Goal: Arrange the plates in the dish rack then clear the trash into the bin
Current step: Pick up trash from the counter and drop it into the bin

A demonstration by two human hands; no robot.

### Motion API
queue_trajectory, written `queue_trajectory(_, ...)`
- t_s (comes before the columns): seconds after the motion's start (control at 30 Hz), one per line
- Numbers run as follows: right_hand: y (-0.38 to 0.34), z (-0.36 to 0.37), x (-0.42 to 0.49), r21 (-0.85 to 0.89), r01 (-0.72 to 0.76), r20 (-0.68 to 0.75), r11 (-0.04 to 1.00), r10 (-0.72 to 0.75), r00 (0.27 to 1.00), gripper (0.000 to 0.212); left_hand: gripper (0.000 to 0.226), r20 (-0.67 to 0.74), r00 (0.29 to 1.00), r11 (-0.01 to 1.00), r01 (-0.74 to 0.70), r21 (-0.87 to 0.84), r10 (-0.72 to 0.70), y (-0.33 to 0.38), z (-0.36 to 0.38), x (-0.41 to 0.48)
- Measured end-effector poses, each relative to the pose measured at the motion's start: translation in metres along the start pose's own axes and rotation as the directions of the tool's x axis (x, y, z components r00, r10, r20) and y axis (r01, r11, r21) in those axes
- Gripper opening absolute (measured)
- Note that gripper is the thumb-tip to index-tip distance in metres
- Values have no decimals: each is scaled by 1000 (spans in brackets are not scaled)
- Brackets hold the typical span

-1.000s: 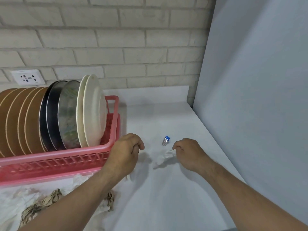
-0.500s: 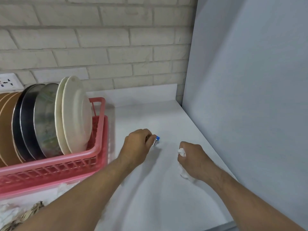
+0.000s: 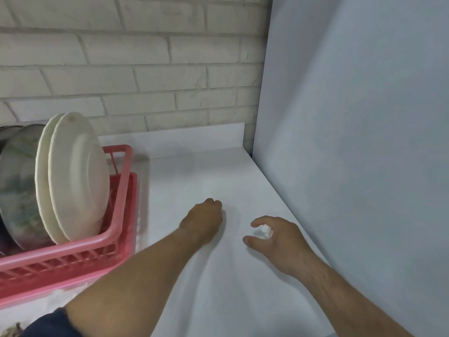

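A pink dish rack (image 3: 116,231) stands at the left with plates upright in it: two cream plates (image 3: 77,176) at the right end, and steel plates (image 3: 17,186) behind them. My left hand (image 3: 204,221) is a tight fist resting on the white counter (image 3: 194,176), just right of the rack. The small blue-capped bottle that lay there is out of sight, apparently inside the fist. My right hand (image 3: 279,239) hovers close beside it. It holds a crumpled white paper ball (image 3: 266,231) in its curled fingers, with thumb and forefinger loosely spread.
A tall grey panel (image 3: 364,142) walls off the counter's right side. A brick wall runs along the back. A scrap of crumpled brown trash (image 3: 11,330) shows at the bottom left corner, in front of the rack.
My left hand closed over the blue-capped bottle, which is no longer visible. My right hand picked the white paper off the counter and lifted slightly. The view shifted right.
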State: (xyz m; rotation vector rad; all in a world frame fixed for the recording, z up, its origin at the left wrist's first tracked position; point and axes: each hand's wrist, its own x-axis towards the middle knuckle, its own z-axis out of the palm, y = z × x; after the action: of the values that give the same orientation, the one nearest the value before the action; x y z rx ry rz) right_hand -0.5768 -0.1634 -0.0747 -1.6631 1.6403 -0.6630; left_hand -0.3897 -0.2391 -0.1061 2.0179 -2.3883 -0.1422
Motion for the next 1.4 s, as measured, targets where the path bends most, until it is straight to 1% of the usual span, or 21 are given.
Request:
queue_trajectory(0.1, -2, -3, 0, -61, -13, 22, 998, 15, 1000, 33, 18, -9, 999, 991, 41, -129, -43, -6, -17, -11)
queue_trajectory(0.17, -5, -1, -1, -108, -7, 25, 994, 10, 1000, 34, 29, -7, 998, 962, 60, -268, -64, -12, -32, -28)
queue_trajectory(0.23, -12, 1, -5, -104, 8, 26, 995, -5, 1000, 32, 32, -46, 999, 948, 11, -319, -27, -17, -45, -47)
queue_trajectory(0.3, -23, 7, -12, -110, 30, 20, 994, -28, 999, 27, 26, -135, 991, 951, -61, -303, 21, -25, -56, -66)
queue_trajectory(0.4, -40, 21, -28, -10, -6, 33, 1000, 6, 999, 24, 26, -242, 968, 936, -146, -319, 69, -39, -70, -92)
queue_trajectory(0.47, -58, 30, -44, 105, -78, 51, 991, 73, 996, 24, 34, -293, 950, 911, -211, -355, 106, -52, -78, -109)
queue_trajectory(0.53, -77, 41, -59, 152, -111, 51, 982, 105, 993, 26, 42, -335, 935, 876, -258, -409, 119, -63, -87, -129)
queue_trajectory(0.6, -95, 55, -77, 87, -73, 2, 994, 73, 997, 25, 47, -366, 925, 838, -274, -471, 96, -74, -94, -151)
queue_trajectory(0.67, -107, 71, -93, -18, -13, -41, 1000, 13, 999, 22, 42, -390, 919, 777, -286, -561, 57, -84, -99, -174)
queue_trajectory(0.73, -121, 94, -112, -39, 6, -85, 999, -9, 996, 8, 31, -361, 932, 711, -271, -648, 27, -100, -100, -197)
queue_trajectory(0.77, -123, 99, -119, -39, -4, -86, 999, 1, 996, 2, 31, -321, 947, 683, -243, -689, 13, -101, -99, -205)
queue_trajectory(0.83, -132, 118, -136, -43, -44, -74, 998, 41, 996, 17, 43, -219, 975, 639, -193, -745, 39, -113, -98, -224)
queue_trajectory(0.9, -138, 134, -153, -70, -52, -59, 996, 48, 997, 21, 55, -173, 981, 612, -190, -768, 87, -124, -95, -239)
queue_trajectory(0.97, -136, 142, -167, -104, -56, -38, 993, 52, 998, 23, 57, -155, 981, 582, -195, -790, 118, -129, -92, -250)
queue_trajectory(1.03, -133, 147, -179, -129, -67, -35, 989, 62, 997, 21, 48, -140, 982, 535, -188, -824, 129, -132, -90, -261)
queue_trajectory(1.13, -127, 153, -196, -81, -68, -25, 994, 66, 998, 7, 26, -142, 981, 467, -189, -864, 135, -131, -85, -279)
queue_trajectory(1.17, -125, 155, -202, -50, -73, -13, 996, 73, 997, 5, 20, -164, 978, 478, -208, -854, 133, -129, -84, -286)
queue_trajectory(1.23, -119, 159, -214, 5, -94, 13, 996, 94, 995, 11, 12, -224, 967, 552, -255, -794, 125, -125, -79, -295)
queue_trajectory(1.27, -115, 161, -220, 2, -96, 18, 995, 96, 995, 13, 9, -238, 964, 567, -265, -780, 123, -123, -75, -300)
queue_trajectory(1.37, -97, 166, -235, -58, -63, -40, 996, 61, 997, 16, 9, -188, 973, 537, -231, -812, 135, -113, -60, -314)
queue_trajectory(1.4, -91, 168, -241, -54, -61, -56, 997, 58, 997, 16, 10, -180, 973, 544, -231, -806, 146, -108, -52, -320)
